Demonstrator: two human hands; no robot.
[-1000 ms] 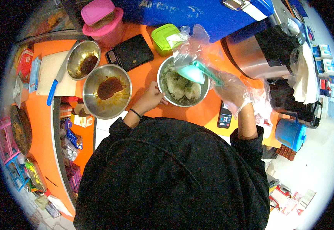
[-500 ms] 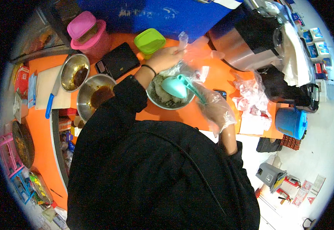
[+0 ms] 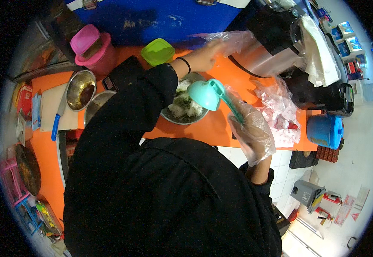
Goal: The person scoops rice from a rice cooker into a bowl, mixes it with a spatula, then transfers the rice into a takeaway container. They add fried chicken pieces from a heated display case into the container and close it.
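Tabletop (image 3: 212,133) first, and what a spread it was: orange and broad, with a blue box (image 3: 156,25) standing along its far edge and a big steel-and-black cooker (image 3: 257,53) crowding toward its far right corner. Steel bowl (image 3: 185,122) next: it sat between the far and near edges, partly hidden behind the left sleeve (image 3: 156,94), and in it lay white rice (image 3: 182,108) flecked with dark green. And then the hands! The right hand (image 3: 253,130), in a loose clear glove (image 3: 260,146), had its fingers closed around the handle of a teal scoop (image 3: 203,95), whose cup hung over the bowl's right side; whether the cup held anything could not be told. The left hand (image 3: 203,59), bare, stretched beyond the bowl, its fingers seemingly pinched on thin plastic film (image 3: 238,39) — blur hid the exact hold. Good handling, as I judged it, asked for three things: the scoop steady within the bowl's rim, so loose grains would drop back in; the film well clear of the rice, since it looked apt to cling; and that sleeve high — high enough to brush nothing.
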